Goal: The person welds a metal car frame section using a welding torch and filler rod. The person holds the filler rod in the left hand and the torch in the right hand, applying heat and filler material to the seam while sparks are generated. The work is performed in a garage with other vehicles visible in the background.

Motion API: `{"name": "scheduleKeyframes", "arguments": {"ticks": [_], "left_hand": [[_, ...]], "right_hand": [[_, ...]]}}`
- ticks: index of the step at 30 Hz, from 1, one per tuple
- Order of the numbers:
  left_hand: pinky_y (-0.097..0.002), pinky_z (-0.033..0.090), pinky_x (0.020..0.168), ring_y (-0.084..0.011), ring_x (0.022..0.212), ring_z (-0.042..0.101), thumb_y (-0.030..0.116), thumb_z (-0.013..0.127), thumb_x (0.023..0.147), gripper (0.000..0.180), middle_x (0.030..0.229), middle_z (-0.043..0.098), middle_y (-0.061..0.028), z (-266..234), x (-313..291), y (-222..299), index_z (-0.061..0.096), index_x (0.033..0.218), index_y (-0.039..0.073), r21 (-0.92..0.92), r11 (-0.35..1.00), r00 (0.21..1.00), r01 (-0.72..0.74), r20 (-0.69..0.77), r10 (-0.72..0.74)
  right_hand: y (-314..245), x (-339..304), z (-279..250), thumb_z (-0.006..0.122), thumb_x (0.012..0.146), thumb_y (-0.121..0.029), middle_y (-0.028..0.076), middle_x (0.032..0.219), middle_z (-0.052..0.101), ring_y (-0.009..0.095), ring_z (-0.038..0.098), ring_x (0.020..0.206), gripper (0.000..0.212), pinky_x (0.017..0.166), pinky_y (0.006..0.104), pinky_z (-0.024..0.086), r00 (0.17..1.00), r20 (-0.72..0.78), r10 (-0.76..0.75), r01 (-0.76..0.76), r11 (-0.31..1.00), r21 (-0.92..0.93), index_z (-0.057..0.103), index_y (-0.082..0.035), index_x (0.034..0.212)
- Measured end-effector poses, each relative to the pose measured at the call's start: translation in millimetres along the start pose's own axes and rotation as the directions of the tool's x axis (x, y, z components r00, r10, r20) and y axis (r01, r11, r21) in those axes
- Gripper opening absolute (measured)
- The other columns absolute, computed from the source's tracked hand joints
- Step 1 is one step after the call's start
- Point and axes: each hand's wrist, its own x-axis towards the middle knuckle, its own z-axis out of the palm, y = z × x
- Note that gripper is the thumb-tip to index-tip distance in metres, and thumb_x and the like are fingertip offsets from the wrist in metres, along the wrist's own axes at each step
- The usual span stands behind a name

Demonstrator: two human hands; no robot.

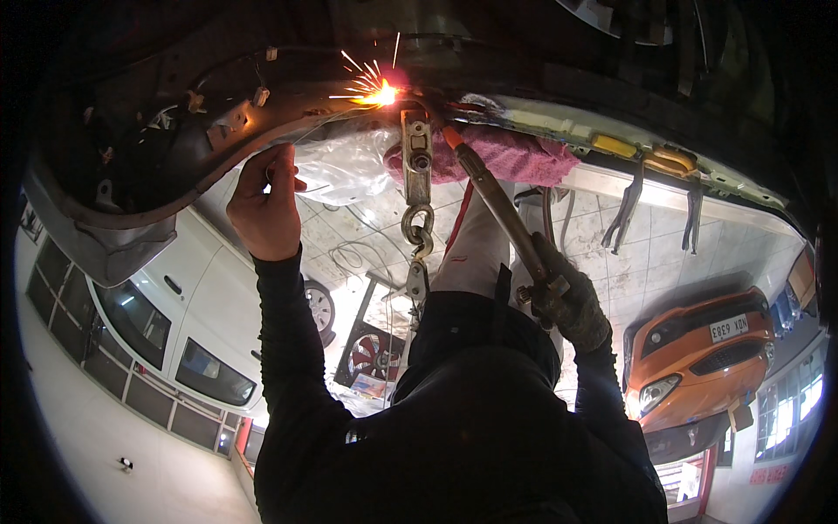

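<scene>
My bare left hand point(269, 210) is closed, thumb and fingers pinching a thin filler wire point(328, 124). That wire runs up to a bright glow with flying sparks point(382, 94) at the edge of a dark car body panel point(288, 122). In my gloved right hand point(572, 301) is a brass-coloured gas torch point(496, 199), its orange-lit tip end angled up toward the glow. A metal pulling clamp point(417, 157) hangs just below the glow, linked to a hook point(417, 229). Glare hides where the wire and flame meet.
A pink towel point(519, 155) and clear plastic sheet point(345, 162) lie behind the clamp. Two locking pliers point(627, 210) grip the panel's right edge. A fan point(374, 354) stands on the tiled floor. A white car point(188, 297) is left, an orange car point(698, 354) right.
</scene>
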Motion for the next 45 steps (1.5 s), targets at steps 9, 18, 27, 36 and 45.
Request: {"name": "scheduleKeyframes", "arguments": {"ticks": [9, 18, 27, 36, 45], "left_hand": [[-0.0241, 0.051, 0.060, -0.0089, 0.062, 0.068, 0.013, 0.077, 0.097, 0.013, 0.074, 0.070, -0.0001, 2.2, 1.8, 0.9, 0.079, 0.104, 0.002, 0.022, 1.000, 1.000, 0.005, 0.002, -0.005], [-0.0252, 0.051, 0.060, -0.0092, 0.061, 0.068, 0.017, 0.077, 0.097, 0.016, 0.074, 0.071, -0.0010, 1.1, 1.4, 0.1, 0.079, 0.104, 0.002, 0.058, 0.998, 1.000, -0.020, -0.001, 0.020], [-0.0250, 0.051, 0.061, -0.0101, 0.062, 0.069, 0.019, 0.077, 0.097, 0.018, 0.073, 0.070, -0.0004, 1.8, 1.6, 0.4, 0.079, 0.105, 0.003, 0.070, 0.997, 0.999, -0.032, 0.004, 0.032], [-0.0250, 0.051, 0.061, -0.0089, 0.062, 0.068, 0.017, 0.077, 0.097, 0.017, 0.074, 0.071, -0.0007, 2.0, 1.4, 3.5, 0.079, 0.104, 0.002, 0.075, 0.997, 1.000, -0.011, 0.003, 0.011], [-0.0247, 0.052, 0.061, -0.0090, 0.062, 0.067, 0.016, 0.076, 0.098, 0.016, 0.076, 0.071, -0.0011, 0.6, 1.9, 0.0, 0.079, 0.105, 0.001, 0.052, 0.998, 0.999, -0.041, 0.006, 0.041]], "right_hand": [[1.5, 0.2, -3.0, 0.080, 0.094, -0.031, 0.004, 0.106, 0.071, 0.007, 0.061, 0.081, 0.082, 0.070, 0.0260, 0.051, 1.000, 0.021, -0.012, 0.012, 1.000, 0.006, 0.042, -0.007, 0.162], [5.7, 1.2, -4.0, 0.080, 0.095, -0.027, 0.003, 0.107, 0.071, 0.007, 0.060, 0.080, 0.080, 0.070, 0.0258, 0.051, 0.998, 0.022, -0.053, 0.051, 0.997, 0.049, 0.041, -0.007, 0.162], [2.0, 0.6, -4.5, 0.080, 0.094, -0.021, 0.001, 0.111, 0.071, 0.006, 0.059, 0.081, 0.079, 0.071, 0.0246, 0.051, 0.999, 0.031, -0.011, 0.010, 0.999, 0.046, 0.042, -0.008, 0.162], [0.4, 0.9, -3.0, 0.080, 0.094, -0.021, 0.003, 0.110, 0.071, 0.007, 0.061, 0.083, 0.078, 0.072, 0.0259, 0.052, 1.000, 0.012, -0.013, 0.012, 0.999, 0.037, 0.043, -0.007, 0.162], [6.7, 0.9, -5.5, 0.081, 0.094, -0.023, 0.002, 0.105, 0.071, 0.007, 0.061, 0.081, 0.080, 0.071, 0.0260, 0.052, 0.999, 0.035, -0.013, 0.011, 0.997, 0.078, 0.042, -0.006, 0.162]]}}
